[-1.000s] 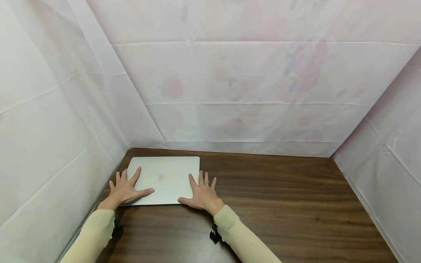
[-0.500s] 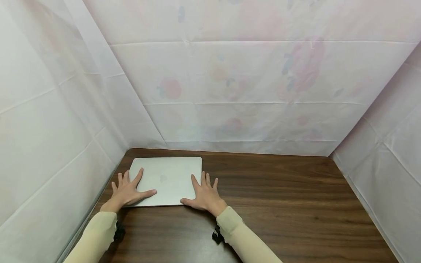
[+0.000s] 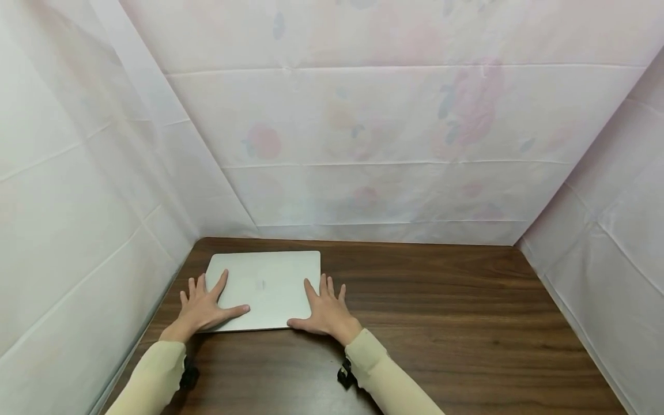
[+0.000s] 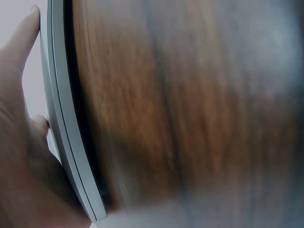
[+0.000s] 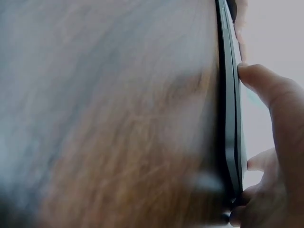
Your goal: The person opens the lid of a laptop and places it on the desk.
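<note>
A closed silver laptop (image 3: 270,288) with a faint logo on its lid lies flat at the far left of the table. Over its left side spreads my left hand (image 3: 202,311), thumb and index finger stretched across the lid, the other fingers out past the left edge. My right hand (image 3: 327,314) is at the front right corner, thumb along the front edge, fingers splayed at the right side. Both wrist views show the laptop's thin edge, with the left thumb (image 4: 26,35) and right thumb (image 5: 261,80) at the lid.
The brown wooden table (image 3: 441,311) extends to the right and in front. White patterned cloth (image 3: 363,144) hangs behind it and along both sides. The left cloth wall (image 3: 104,248) runs close beside the left hand. A black wrist device (image 3: 346,373) sits under the right sleeve.
The laptop has slid a little to the right along the table, both hands moving with it. The head view has shifted slightly. The hands keep the same spread.
</note>
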The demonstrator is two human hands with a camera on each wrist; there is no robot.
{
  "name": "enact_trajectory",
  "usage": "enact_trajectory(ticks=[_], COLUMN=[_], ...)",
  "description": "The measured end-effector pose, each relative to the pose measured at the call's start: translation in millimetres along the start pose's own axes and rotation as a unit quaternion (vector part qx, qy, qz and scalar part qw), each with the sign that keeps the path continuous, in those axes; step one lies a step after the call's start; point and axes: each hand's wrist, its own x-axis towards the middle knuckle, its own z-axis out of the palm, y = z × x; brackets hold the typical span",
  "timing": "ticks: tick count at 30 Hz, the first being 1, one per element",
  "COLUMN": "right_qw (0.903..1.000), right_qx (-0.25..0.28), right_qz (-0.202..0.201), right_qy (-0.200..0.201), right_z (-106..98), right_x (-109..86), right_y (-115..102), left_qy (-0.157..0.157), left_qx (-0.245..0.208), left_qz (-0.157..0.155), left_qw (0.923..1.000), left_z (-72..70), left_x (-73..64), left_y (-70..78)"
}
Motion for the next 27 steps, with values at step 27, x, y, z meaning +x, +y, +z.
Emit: enact_trajectory(ticks=[27], right_qw=[0.9997], right_qx=[0.023], right_qz=[-0.003], right_qy=[0.000], right_z=[-10], right_x=[-20.8], right_y=[23], left_qy=[0.011], left_qx=[-0.022], left_qz=[0.026], left_qw=[0.9994], left_z=[18.1], left_x=[-3.4], left_y=[21.6])
